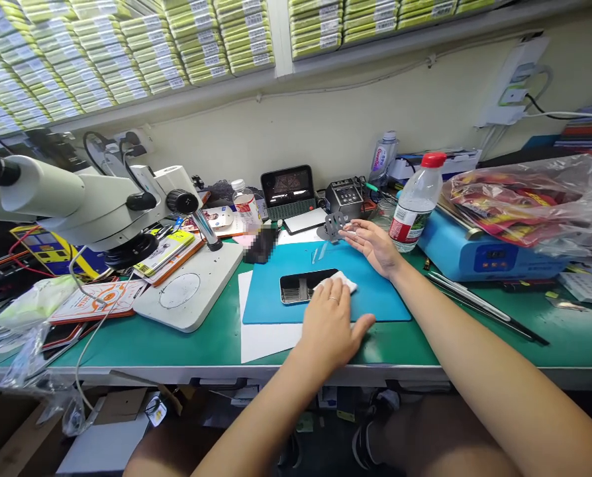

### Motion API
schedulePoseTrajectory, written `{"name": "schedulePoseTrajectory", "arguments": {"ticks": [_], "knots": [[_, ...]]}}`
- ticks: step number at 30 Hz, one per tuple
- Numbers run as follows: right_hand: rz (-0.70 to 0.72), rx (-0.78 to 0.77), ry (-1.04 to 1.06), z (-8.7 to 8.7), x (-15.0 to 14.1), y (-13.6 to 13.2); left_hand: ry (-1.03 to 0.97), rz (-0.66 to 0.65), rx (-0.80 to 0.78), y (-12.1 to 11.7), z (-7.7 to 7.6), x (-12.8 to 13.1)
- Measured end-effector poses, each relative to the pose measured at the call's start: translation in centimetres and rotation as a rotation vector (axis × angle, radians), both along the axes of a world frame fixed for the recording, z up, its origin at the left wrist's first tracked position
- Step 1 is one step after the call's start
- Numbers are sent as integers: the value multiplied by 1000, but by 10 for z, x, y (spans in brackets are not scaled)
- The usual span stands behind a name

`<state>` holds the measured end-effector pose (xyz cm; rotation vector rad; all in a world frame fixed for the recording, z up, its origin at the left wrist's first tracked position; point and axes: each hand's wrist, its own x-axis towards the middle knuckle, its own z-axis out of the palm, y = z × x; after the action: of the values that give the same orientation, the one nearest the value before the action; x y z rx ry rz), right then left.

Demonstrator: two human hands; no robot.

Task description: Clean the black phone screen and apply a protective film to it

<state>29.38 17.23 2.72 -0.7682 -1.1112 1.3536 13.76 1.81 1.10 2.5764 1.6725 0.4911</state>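
A dark phone [300, 287] lies screen up on a blue mat [276, 308]. A white cloth [346, 281] covers the phone's right end, and my left hand [328, 321] presses down on it with the fingers curled over it. My right hand [371, 242] reaches across the mat's far edge, palm up and fingers stretched out. Its fingertips touch a small grey metal stand [332, 225]. A small white bit shows at the fingertips; I cannot make out what it is.
A microscope [92, 202] on a white base [189, 291] fills the left. Behind the mat stand a small screen [287, 187], a soldering station [344, 196] and a red-capped bottle [415, 202]. A blue heating unit [475, 255] under plastic bags sits right. White paper [263, 338] lies under the mat.
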Motion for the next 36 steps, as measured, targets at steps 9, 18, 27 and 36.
{"name": "schedulePoseTrajectory", "arguments": {"ticks": [9,18,27,36], "knots": [[11,-87,6,1,2,2,30,70,-6,-12,-2,-43],[-47,-95,-21,-5,-3,8,113,270,-55,-24,-7,-89],[-61,-90,-54,-6,-4,9,24,149,-36,11,2,-7],[-51,-98,-67,-3,-3,4,-46,7,-48,4,5,4]]}}
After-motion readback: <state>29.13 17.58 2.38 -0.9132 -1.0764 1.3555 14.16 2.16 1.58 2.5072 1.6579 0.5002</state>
